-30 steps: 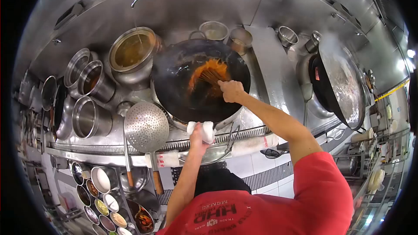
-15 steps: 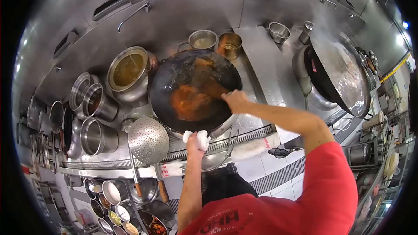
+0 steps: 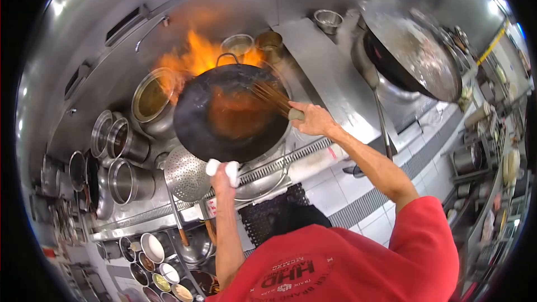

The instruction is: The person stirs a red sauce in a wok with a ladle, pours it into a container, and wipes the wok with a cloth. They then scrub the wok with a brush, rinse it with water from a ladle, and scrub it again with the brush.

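A black wok sits over the burner, with reddish-brown liquid in its bowl. Tall orange flames rise behind its far rim. My left hand is closed around a folded white cloth at the wok's near edge; any handle under the cloth is hidden. A bamboo wok brush is gripped by its butt end in my right hand, its splayed bristles reaching over the right side of the wok's bowl.
Left of the wok stand a pot of yellowish liquid and a steel pot. A perforated skimmer lies nearby. Steam rises from a second large wok at right, with a ladle beside it. Seasoning bowls stand lower left.
Flames have flared up behind the wok. The brush has moved from the bowl's middle toward its upper right, and my right hand has risen with it. The view has shifted.
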`<state>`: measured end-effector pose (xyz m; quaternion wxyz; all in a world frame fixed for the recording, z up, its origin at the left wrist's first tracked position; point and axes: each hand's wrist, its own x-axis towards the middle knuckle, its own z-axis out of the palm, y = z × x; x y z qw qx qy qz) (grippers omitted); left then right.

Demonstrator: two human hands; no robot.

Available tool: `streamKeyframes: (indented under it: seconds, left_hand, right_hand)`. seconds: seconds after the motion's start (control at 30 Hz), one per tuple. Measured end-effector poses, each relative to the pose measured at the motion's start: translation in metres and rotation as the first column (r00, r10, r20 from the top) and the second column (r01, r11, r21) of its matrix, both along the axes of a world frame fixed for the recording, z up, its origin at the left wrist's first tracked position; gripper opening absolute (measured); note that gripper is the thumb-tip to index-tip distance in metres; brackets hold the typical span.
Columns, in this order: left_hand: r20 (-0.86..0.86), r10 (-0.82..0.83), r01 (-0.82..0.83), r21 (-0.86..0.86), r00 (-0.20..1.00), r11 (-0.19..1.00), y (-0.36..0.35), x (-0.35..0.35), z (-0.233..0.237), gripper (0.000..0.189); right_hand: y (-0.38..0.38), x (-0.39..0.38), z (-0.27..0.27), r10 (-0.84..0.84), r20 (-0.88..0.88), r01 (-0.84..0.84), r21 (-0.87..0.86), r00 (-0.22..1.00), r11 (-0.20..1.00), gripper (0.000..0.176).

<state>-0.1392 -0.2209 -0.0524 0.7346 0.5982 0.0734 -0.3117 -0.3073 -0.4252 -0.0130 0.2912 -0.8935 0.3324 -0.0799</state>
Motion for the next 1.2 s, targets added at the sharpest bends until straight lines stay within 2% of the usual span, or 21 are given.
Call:
streamKeyframes:
  seconds: [0.03, 0.1, 0.17, 0.27, 0.37, 0.43, 0.5, 0.57, 0.63, 0.77, 0.8, 0.83, 0.87, 0.93, 1.0, 1.03, 1.1, 1.13, 1.17, 1.2]
  left_hand:
    - [0.089, 0.048, -0.048, -0.002, 0.995, 0.999, 0.003, -0.001, 0.013, 0.018]
    - [0.131, -0.022, 0.014, 0.063, 0.991, 0.998, 0.010, 0.013, 0.014, 0.019]
    - [0.217, -0.069, 0.038, 0.145, 0.974, 0.989, 0.011, 0.025, 0.021, 0.019]
    - [0.275, -0.146, 0.096, 0.186, 0.950, 0.978, 0.006, 0.035, 0.038, 0.016]
    - [0.347, -0.161, 0.100, 0.186, 0.924, 0.977, -0.002, 0.027, 0.060, 0.017]
    - [0.420, -0.185, 0.082, 0.252, 0.888, 0.964, -0.006, 0.024, 0.073, 0.018]
    - [0.405, -0.186, 0.090, 0.245, 0.895, 0.965, -0.009, 0.029, 0.069, 0.019]
    - [0.494, -0.211, 0.076, 0.279, 0.844, 0.957, -0.012, 0.034, 0.067, 0.022]
    - [0.494, -0.227, 0.094, 0.279, 0.840, 0.956, -0.013, 0.036, 0.066, 0.027]
    - [0.662, -0.295, 0.075, 0.340, 0.689, 0.937, -0.016, 0.037, 0.059, 0.033]
    - [0.712, -0.322, 0.060, 0.367, 0.624, 0.928, -0.014, 0.038, 0.054, 0.037]
    - [0.708, -0.320, 0.056, 0.370, 0.629, 0.927, -0.011, 0.036, 0.047, 0.037]
    - [0.757, -0.352, 0.018, 0.411, 0.551, 0.911, -0.006, 0.028, 0.045, 0.039]
    - [0.828, -0.360, -0.045, 0.418, 0.430, 0.907, 0.001, 0.009, 0.036, 0.043]
    - [0.829, -0.357, -0.042, 0.413, 0.431, 0.910, 0.008, -0.011, 0.034, 0.045]
    - [0.836, -0.336, -0.033, 0.388, 0.433, 0.921, 0.009, -0.017, 0.033, 0.045]
    - [0.832, -0.310, -0.048, 0.372, 0.460, 0.927, 0.013, -0.016, 0.026, 0.046]
    - [0.829, -0.280, -0.063, 0.353, 0.485, 0.934, 0.014, -0.014, 0.022, 0.046]
    - [0.846, -0.255, -0.092, 0.333, 0.468, 0.938, 0.014, -0.011, 0.023, 0.042]
    - [0.785, -0.252, -0.080, 0.356, 0.565, 0.931, 0.013, -0.006, 0.026, 0.040]
  right_hand:
    - [0.014, -0.004, -0.007, -0.028, 0.000, 0.028, 0.017, 1.000, 0.999, 0.058]
    - [0.035, -0.003, -0.025, -0.077, 0.191, 0.042, 0.181, 0.979, 0.983, 0.059]
    - [0.054, 0.003, -0.034, -0.104, 0.192, 0.042, 0.300, 0.976, 0.953, 0.060]
    - [0.072, 0.015, -0.038, -0.148, 0.173, 0.085, 0.327, 0.974, 0.941, 0.061]
    - [0.079, 0.020, -0.041, -0.170, 0.161, 0.098, 0.378, 0.972, 0.921, 0.063]
    - [0.080, 0.021, -0.042, -0.169, 0.148, 0.096, 0.404, 0.974, 0.910, 0.063]
    - [0.079, 0.022, -0.046, -0.183, 0.169, 0.101, 0.405, 0.969, 0.909, 0.064]
    - [0.080, 0.025, -0.051, -0.192, 0.185, 0.102, 0.409, 0.964, 0.907, 0.064]
    - [0.082, 0.028, -0.056, -0.194, 0.234, 0.068, 0.459, 0.953, 0.886, 0.067]
    - [0.099, 0.036, -0.074, -0.211, 0.225, 0.080, 0.480, 0.951, 0.874, 0.071]
    - [0.104, 0.038, -0.081, -0.212, 0.304, 0.041, 0.486, 0.929, 0.873, 0.074]
    - [0.105, 0.040, -0.087, -0.215, 0.382, 0.001, 0.488, 0.899, 0.873, 0.077]
    - [0.109, 0.034, -0.076, -0.278, 0.342, -0.005, 0.638, 0.898, 0.770, 0.077]
    - [0.116, 0.034, -0.079, -0.320, 0.396, -0.023, 0.659, 0.861, 0.752, 0.076]
    - [0.122, 0.032, -0.081, -0.394, 0.471, -0.077, 0.712, 0.789, 0.698, 0.077]
    - [0.124, 0.032, -0.080, -0.396, 0.466, -0.073, 0.715, 0.791, 0.696, 0.077]
    - [0.126, 0.033, -0.079, -0.452, 0.437, -0.124, 0.811, 0.777, 0.571, 0.077]
    - [0.124, 0.031, -0.078, -0.437, 0.392, -0.112, 0.834, 0.810, 0.540, 0.076]
    - [0.119, 0.032, -0.081, -0.447, 0.386, -0.100, 0.836, 0.807, 0.540, 0.076]
    - [0.112, 0.033, -0.088, -0.388, 0.420, -0.079, 0.755, 0.820, 0.651, 0.076]
